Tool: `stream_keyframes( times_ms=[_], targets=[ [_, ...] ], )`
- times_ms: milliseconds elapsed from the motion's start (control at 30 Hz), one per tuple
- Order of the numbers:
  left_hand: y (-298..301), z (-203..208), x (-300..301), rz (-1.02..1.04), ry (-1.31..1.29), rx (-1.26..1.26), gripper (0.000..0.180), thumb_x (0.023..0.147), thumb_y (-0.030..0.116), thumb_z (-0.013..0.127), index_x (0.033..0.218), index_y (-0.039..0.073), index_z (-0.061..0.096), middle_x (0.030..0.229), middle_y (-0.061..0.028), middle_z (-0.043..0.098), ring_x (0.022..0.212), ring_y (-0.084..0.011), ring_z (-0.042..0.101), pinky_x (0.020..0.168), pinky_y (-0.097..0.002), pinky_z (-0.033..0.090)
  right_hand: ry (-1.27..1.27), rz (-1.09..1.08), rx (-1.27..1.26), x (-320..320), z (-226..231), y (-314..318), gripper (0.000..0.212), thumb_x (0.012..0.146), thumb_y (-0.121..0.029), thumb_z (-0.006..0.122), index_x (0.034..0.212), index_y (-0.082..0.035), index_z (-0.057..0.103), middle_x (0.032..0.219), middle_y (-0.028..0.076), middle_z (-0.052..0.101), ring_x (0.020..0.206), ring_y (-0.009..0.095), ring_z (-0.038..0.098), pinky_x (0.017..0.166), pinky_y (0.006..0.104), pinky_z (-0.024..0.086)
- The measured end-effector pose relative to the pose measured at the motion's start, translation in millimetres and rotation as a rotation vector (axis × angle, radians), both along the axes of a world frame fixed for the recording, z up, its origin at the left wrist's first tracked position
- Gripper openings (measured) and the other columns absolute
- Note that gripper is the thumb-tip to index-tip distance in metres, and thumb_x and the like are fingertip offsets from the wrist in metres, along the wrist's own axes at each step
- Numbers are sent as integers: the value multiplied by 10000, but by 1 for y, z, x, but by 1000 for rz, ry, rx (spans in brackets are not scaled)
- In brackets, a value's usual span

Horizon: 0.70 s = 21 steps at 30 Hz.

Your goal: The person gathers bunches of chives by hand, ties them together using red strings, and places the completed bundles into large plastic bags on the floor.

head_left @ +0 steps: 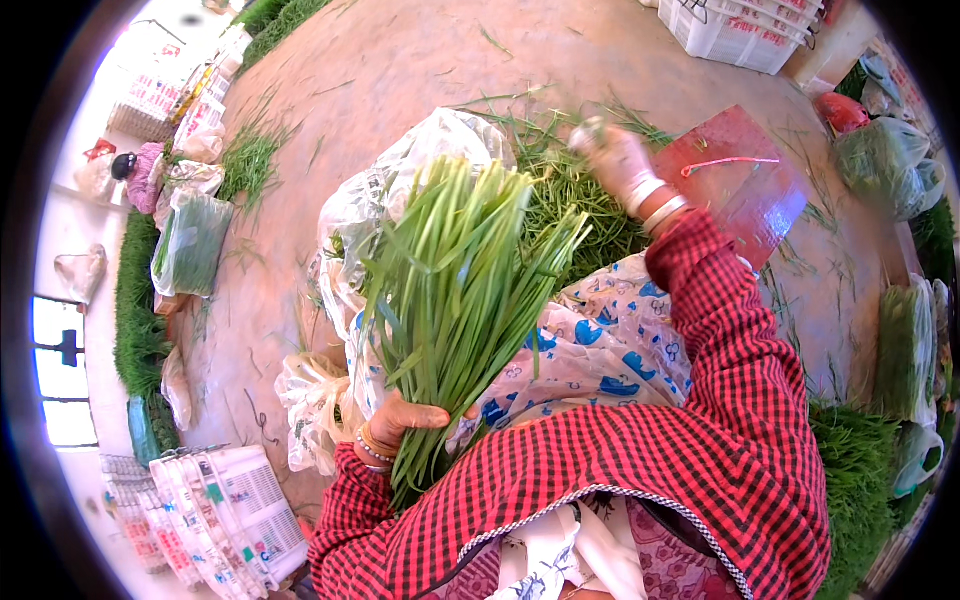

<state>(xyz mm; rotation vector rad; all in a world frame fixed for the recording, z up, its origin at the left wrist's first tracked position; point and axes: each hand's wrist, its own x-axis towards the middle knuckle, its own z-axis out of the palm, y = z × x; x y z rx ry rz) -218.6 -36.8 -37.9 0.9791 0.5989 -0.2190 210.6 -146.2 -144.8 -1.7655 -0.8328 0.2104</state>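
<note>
My left hand is closed round the lower part of a thick bunch of chives, thumb across the leaves. The pale cut ends fan out upward, away from me. Over a heap of loose green trimmings my right hand is raised, with white wrapping at its wrist. Motion blurs its fingers, so I cannot make out whether they hold anything. Clear plastic sheeting with blue prints covers my lap, below the bunch. A whitish clear plastic bag lies just behind the chives.
Right of the heap lies a red board with a pink strip on it. White plastic crates stand at the far right, others at the near left. Bagged greens line the left wall, and stacked greens lie at my right.
</note>
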Motion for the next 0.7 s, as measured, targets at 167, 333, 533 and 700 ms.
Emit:
stream_keyframes(
  times_ms=[167, 333, 533, 700],
  targets=[
    [17, -28, -33, 31, -72, -40, 628, 705, 143, 771, 1271, -4, 541, 980, -144, 694, 686, -176, 616, 600, -287, 501, -132, 207, -804, 15, -3, -48, 478, 899, -451, 659, 1093, -14, 644, 839, 131, 687, 708, 203, 651, 659, 354, 516],
    [23, -23, -26, 105, 28, 72, 598, 706, 114, 742, 1264, -6, 564, 1050, -140, 700, 880, -229, 674, 824, -331, 528, -187, 513, -127, -79, 72, -27, 484, 889, -357, 707, 1242, -42, 605, 738, 75, 657, 580, 123, 599, 531, 294, 476],
    [12, -9, -8, 77, 118, 183, 594, 703, 4, 733, 1272, -28, 566, 1113, -137, 676, 968, -258, 665, 890, -371, 514, 375, 836, -297, -98, 55, 30, 292, 924, -239, 643, 1161, -68, 653, 640, 47, 642, 502, 122, 592, 436, 255, 471],
    [12, -11, -21, 113, 107, 218, 587, 664, 123, 757, 1208, -21, 591, 1006, -123, 674, 826, -225, 644, 733, -319, 528, 264, 689, 208, -107, 57, 19, 217, 976, -232, 577, 1068, -52, 656, 640, 60, 650, 465, 129, 575, 441, 238, 460]
  ],
)
